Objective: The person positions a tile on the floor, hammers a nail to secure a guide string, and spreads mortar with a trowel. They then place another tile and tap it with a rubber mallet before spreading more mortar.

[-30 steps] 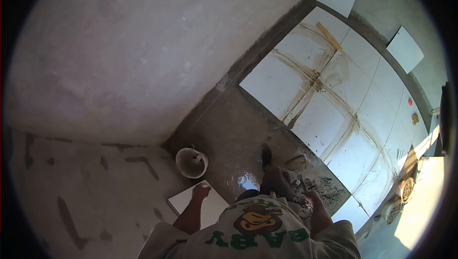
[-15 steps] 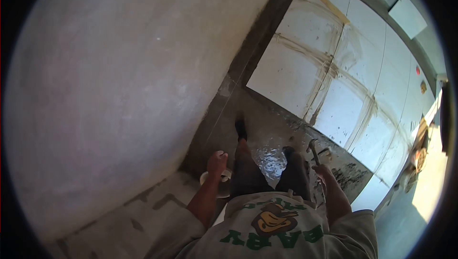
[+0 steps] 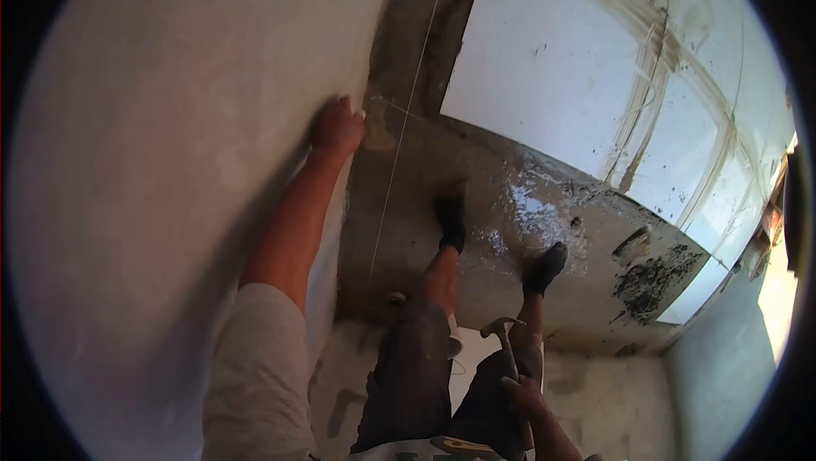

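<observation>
My left hand (image 3: 338,130) is at the foot of the plastered wall (image 3: 195,121), its fingers curled together; whatever they pinch is too small to make out. Close beside it, a short thin line crosses the long pale string (image 3: 402,151) stretched over the wet floor. Low in the view, my right hand (image 3: 524,397) grips the handle of a hammer (image 3: 508,346), whose head points up and away from me. The hammer hangs in front of my right leg, touching nothing that I can see.
Large white tiles (image 3: 544,57) with smeared mortar lie ahead to the right. Wet grey floor (image 3: 399,206) surrounds my dark-covered feet. A dark rubble patch (image 3: 654,287) and a small block (image 3: 631,244) are at the tiles' near edge. Behind my legs stands a pale object (image 3: 476,359).
My left hand has reached forward to the wall's base. The hammer is still in my right hand, now lower in view. The view has shifted closer to the wall and string.
</observation>
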A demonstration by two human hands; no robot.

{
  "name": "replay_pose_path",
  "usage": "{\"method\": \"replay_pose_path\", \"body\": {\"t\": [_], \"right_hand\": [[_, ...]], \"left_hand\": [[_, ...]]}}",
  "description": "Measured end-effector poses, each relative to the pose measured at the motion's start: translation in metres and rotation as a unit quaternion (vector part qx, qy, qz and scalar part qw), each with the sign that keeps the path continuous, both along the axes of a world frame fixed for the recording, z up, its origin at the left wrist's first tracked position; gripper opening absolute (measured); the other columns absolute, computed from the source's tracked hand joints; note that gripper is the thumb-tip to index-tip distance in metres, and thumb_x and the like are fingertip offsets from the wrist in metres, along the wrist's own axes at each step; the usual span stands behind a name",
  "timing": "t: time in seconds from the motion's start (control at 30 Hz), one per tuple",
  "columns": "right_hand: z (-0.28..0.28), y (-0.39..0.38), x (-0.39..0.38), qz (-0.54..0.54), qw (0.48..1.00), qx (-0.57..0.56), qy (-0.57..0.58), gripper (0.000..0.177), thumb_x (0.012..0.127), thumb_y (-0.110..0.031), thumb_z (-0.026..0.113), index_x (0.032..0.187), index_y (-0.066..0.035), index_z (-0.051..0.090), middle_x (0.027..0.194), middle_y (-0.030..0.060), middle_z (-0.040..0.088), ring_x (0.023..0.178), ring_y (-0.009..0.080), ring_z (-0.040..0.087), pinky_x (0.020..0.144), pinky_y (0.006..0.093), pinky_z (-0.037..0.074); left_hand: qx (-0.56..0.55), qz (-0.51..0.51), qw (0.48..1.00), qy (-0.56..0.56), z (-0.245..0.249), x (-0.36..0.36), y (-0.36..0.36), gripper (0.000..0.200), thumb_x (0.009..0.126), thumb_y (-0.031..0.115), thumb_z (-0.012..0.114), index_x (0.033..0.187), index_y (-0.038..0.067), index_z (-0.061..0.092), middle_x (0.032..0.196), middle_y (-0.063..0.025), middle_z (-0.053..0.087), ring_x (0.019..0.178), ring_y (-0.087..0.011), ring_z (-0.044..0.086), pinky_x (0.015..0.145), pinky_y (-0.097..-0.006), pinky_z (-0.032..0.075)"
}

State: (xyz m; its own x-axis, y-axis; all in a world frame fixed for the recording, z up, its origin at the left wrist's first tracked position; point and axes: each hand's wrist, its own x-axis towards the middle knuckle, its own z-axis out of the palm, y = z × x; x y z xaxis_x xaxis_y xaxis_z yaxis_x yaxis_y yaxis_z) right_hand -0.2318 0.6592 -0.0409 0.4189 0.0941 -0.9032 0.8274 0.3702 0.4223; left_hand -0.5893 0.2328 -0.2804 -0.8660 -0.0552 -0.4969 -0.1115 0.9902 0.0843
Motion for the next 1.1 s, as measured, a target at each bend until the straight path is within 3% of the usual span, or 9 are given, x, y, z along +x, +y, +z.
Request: {"method": "replay_pose_path", "body": {"t": [0.07,0.33,0.7,0.9,0.97,1.1], "right_hand": [[-0.005,-0.013,-0.009,-0.069,0.997,0.025,-0.014,0.032,0.086,-0.032,0.061,0.092,-0.001,0.060,0.066,0.0025,0.053,0.053,0.0127,0.051,0.046,0.0296,0.043],[-0.016,-0.018,-0.002,-0.168,0.980,0.090,-0.048,0.024,0.089,-0.030,0.057,0.082,-0.007,0.051,0.058,0.0013,0.047,0.043,0.0140,0.049,0.041,0.0284,0.042],[-0.024,-0.024,-0.019,-0.149,0.985,0.062,-0.068,0.025,0.090,-0.030,0.057,0.081,-0.008,0.049,0.056,0.0012,0.046,0.041,0.0144,0.047,0.038,0.0286,0.042],[-0.028,-0.026,-0.017,-0.202,0.974,0.075,-0.070,0.024,0.090,-0.029,0.056,0.081,-0.008,0.049,0.057,0.0018,0.046,0.040,0.0148,0.047,0.038,0.0291,0.043],[-0.031,-0.027,-0.020,-0.252,0.962,0.074,-0.078,0.026,0.090,-0.030,0.057,0.083,-0.006,0.050,0.058,0.0015,0.046,0.043,0.0143,0.048,0.040,0.0300,0.043],[-0.031,-0.029,-0.016,-0.259,0.959,0.075,-0.088,0.026,0.090,-0.029,0.057,0.082,-0.006,0.050,0.058,0.0021,0.046,0.042,0.0146,0.048,0.039,0.0301,0.043]], "left_hand": [[-0.010,-0.025,0.999,-0.038,-0.023,-0.021,0.016,0.036,0.087,0.032,0.055,0.108,0.002,0.052,0.102,-0.0209,0.060,0.096,-0.0386,0.059,0.081,-0.0470,0.049],[-0.052,-0.041,0.993,-0.093,-0.127,-0.018,0.009,0.028,0.086,0.028,0.055,0.098,0.003,0.061,0.095,-0.0203,0.065,0.092,-0.0356,0.064,0.078,-0.0465,0.052],[-0.103,-0.130,0.976,-0.139,-0.112,-0.017,0.015,0.026,0.087,0.018,0.047,0.097,0.009,0.069,0.098,-0.0126,0.068,0.094,-0.0324,0.065,0.077,-0.0424,0.054],[-0.135,-0.113,0.974,-0.141,-0.113,-0.015,0.015,0.027,0.089,0.018,0.046,0.096,0.007,0.069,0.103,-0.0133,0.066,0.095,-0.0321,0.065,0.077,-0.0430,0.053],[-0.140,-0.176,0.960,-0.166,-0.111,-0.031,0.014,0.028,0.090,0.019,0.045,0.095,0.006,0.069,0.103,-0.0133,0.066,0.096,-0.0321,0.064,0.078,-0.0427,0.053],[-0.169,-0.191,0.952,-0.172,-0.111,-0.039,0.018,0.028,0.090,0.018,0.044,0.094,0.007,0.069,0.102,-0.0131,0.067,0.097,-0.0321,0.064,0.078,-0.0417,0.053]]}}
